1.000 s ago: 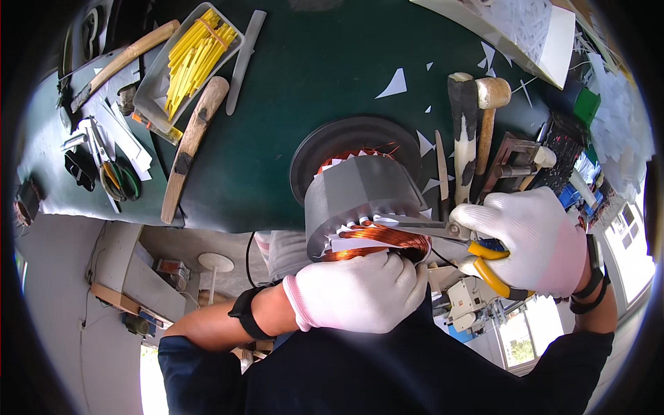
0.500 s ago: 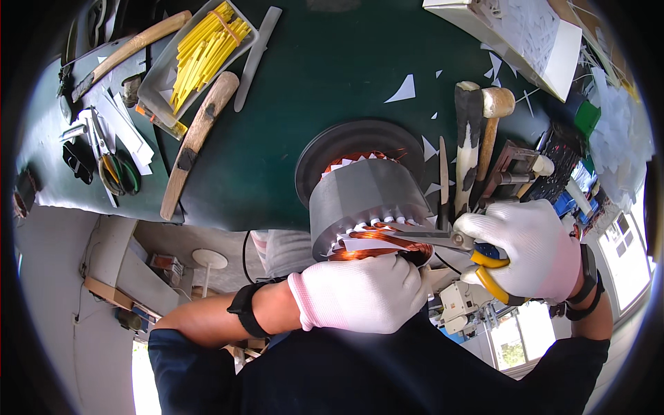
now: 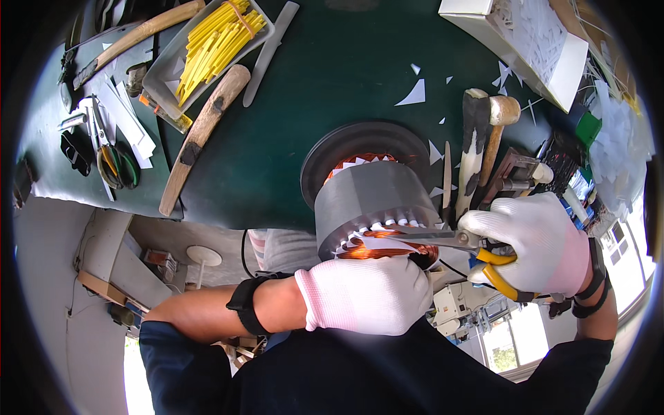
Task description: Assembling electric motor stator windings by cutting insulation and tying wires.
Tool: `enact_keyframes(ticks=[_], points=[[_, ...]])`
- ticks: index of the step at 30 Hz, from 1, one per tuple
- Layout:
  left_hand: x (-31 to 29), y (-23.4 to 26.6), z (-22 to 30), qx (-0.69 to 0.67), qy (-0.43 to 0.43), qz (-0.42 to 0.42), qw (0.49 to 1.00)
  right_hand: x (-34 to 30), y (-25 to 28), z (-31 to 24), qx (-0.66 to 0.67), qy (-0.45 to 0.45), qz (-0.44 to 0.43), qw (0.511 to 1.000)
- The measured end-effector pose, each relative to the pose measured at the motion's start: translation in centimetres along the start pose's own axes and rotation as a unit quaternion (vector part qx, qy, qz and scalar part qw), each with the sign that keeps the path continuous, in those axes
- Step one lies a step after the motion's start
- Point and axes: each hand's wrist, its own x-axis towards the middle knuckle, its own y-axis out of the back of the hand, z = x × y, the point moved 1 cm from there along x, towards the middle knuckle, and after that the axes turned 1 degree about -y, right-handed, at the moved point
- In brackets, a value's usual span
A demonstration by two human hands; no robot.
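A grey motor stator (image 3: 377, 200) lies on its side, with copper windings (image 3: 373, 252) and white insulating paper showing at its near end. My right hand (image 3: 536, 242), in a white glove, grips scissors (image 3: 499, 257) with yellow handles. Their metal blades reach left across the near windings and the white paper. Against the lower edge of that end, my left hand (image 3: 366, 294) is closed, gloved in white too. Its fingertips are hidden, so what they pinch does not show. Behind the stator is a round black disc (image 3: 317, 166), with more copper and paper at the far end.
On the green tabletop (image 3: 277, 166), a wooden stick (image 3: 200, 142) and a tray (image 3: 153, 90) of yellow strips lie left, beyond them green-handled scissors (image 3: 124, 169). A mallet (image 3: 503, 111) and dark-wrapped handle (image 3: 475, 138) lie right, near a white box (image 3: 477, 31). Paper scraps (image 3: 413, 93) are scattered behind.
The whole view has shifted a little, so the table and stator sit slightly farther right. Both hands and the scissors keep nearly the same place against the stator.
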Motion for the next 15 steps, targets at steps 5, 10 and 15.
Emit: enact_keyframes(ticks=[5,10,15], points=[[-0.3,-0.3,0.3,0.015,0.014,0.012,1.0,1.9,1.9,-1.0,-0.022,0.006,-0.039,0.999],[-0.4,-0.6,-0.3,0.01,-0.036,0.008,0.999,2.0,1.9,-0.5,-0.022,-0.006,-0.085,0.996],[-1.3,-2.7,-0.4,0.026,-0.056,0.005,0.998,-0.2,-1.5,0.5,0.021,-0.012,0.008,1.0]])
